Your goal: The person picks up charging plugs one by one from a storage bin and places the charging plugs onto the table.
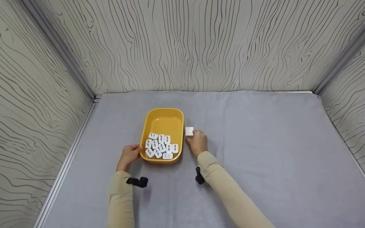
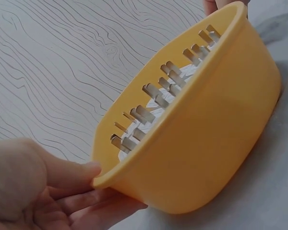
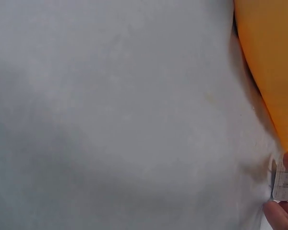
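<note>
A yellow plastic tub (image 1: 164, 122) stands on the cloth, left of centre. My left hand (image 1: 130, 155) pinches its rim at the near left; in the left wrist view the thumb lies over the rim, fingers against the outside wall. Several white plug adapters (image 1: 162, 147) lie in the near part of the tub, metal prongs (image 2: 151, 91) pointing up. Just outside the tub's right wall, my right hand (image 1: 199, 143) holds another white plug adapter (image 1: 189, 131) between thumb and fingers. Small print shows on its side (image 3: 285, 184) in the right wrist view, where most of that hand is cut off.
Grey cloth (image 1: 265, 152) covers the table, with light wrinkles. Pale panels with dark wavy lines (image 1: 195, 47) enclose the back and both sides. A black camera mount (image 1: 138, 181) sits on the left wrist and another (image 1: 199, 176) on the right.
</note>
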Tool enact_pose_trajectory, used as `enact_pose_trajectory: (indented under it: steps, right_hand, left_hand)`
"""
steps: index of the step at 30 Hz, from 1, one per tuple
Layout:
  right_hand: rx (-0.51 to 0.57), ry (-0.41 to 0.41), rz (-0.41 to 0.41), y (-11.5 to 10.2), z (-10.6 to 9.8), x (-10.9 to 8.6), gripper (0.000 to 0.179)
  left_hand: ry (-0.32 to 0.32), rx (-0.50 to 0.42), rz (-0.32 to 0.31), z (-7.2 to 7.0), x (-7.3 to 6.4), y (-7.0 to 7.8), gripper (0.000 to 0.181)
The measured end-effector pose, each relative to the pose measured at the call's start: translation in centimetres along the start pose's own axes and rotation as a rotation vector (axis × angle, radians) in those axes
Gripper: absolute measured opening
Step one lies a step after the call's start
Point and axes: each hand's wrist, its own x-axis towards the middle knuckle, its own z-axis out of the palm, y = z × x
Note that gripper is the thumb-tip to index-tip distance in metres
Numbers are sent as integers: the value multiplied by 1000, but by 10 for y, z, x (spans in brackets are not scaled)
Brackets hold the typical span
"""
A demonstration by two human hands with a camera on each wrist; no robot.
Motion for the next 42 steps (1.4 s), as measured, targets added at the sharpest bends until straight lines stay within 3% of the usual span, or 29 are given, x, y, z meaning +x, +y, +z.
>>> enact_pose_trajectory:
  steps: [10, 15, 19, 23, 28, 42]
  right_hand:
    - [26, -35, 23, 1, -4, -2, 18]
    - [42, -43, -10, 0, -7, -6, 15]
    - [9, -40, -78, -1, -8, -13, 27]
    - [-42, -10, -189, -5, -12, -21, 37]
    - [-57, 27, -316, -11, -18, -29, 33]
    - [-19, -22, -511, -27, -28, -42, 27]
  left_hand:
    - [-14, 2, 16, -1, 0, -1, 32]
    - [-8, -10, 12, -3, -1, -2, 32]
    - [-6, -6, -21, -3, -2, -1, 33]
    - [-1, -19, -3, -2, -2, 0, 34]
    - [10, -25, 16, 1, -3, 0, 34]
    - [2, 21, -11, 0, -2, -1, 35]
